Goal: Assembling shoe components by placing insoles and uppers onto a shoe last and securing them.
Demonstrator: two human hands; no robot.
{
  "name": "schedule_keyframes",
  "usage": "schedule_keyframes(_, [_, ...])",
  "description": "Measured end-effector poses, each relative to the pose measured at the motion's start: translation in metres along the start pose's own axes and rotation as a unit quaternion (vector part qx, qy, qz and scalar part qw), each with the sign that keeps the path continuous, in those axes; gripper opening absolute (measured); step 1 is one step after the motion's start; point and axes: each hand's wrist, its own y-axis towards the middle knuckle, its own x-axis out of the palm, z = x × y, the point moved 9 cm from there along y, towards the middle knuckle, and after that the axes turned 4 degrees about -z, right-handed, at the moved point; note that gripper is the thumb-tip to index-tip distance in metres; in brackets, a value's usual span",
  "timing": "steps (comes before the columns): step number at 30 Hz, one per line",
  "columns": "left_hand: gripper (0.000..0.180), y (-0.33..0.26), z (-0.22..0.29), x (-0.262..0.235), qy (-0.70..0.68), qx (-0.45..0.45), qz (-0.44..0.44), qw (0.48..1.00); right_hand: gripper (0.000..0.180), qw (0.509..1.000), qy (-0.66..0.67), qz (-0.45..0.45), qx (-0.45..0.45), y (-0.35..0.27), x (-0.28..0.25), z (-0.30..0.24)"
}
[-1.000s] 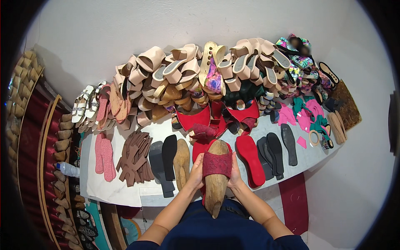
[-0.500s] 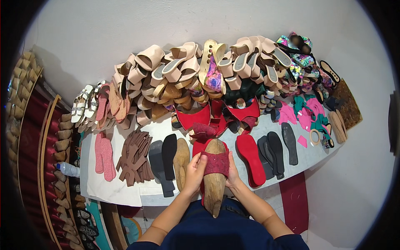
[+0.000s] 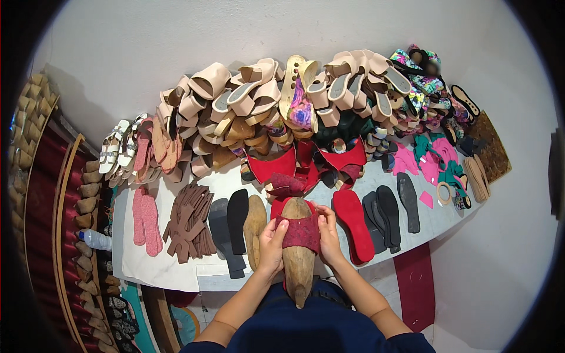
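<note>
Left hand (image 3: 272,242) and right hand (image 3: 329,236) of mine grip opposite sides of the broad dark-red patterned strap (image 3: 301,233), my left thumb over one edge, my right fingertips at the other. It wraps crosswise over the foot-shaped brown wooden last (image 3: 298,267), which sits between my hands, about equally near each, by the near edge of the pale grey table (image 3: 424,230). The last's long axis points away from me, tapered end toward my body. Its wood looks streaked; the strap seems rougher than the flat bright-red soles (image 3: 353,226) to my right.
</note>
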Motion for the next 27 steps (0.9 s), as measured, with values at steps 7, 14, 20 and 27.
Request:
schedule_keyframes(7, [0.021,-0.001,0.001,-0.006,-0.009,0.003,0.014,1.000,0.018,0.989,0.090,-0.059,0.098,0.006,0.002,0.009])
schedule_keyframes(14, [0.022,-0.005,0.002,-0.006,-0.018,0.005,0.016,1.000,0.020,0.988,-0.147,-0.033,-0.030,0.007,0.006,-0.013])
schedule_keyframes(20, [0.023,-0.006,0.002,-0.005,-0.038,0.002,0.007,0.999,0.016,0.997,-0.052,-0.057,0.017,0.007,0.012,0.005])
schedule_keyframes(27, [0.031,-0.003,-0.004,-0.015,-0.010,-0.007,0.009,1.000,0.033,0.996,0.010,0.043,0.082,0.003,0.004,0.027])
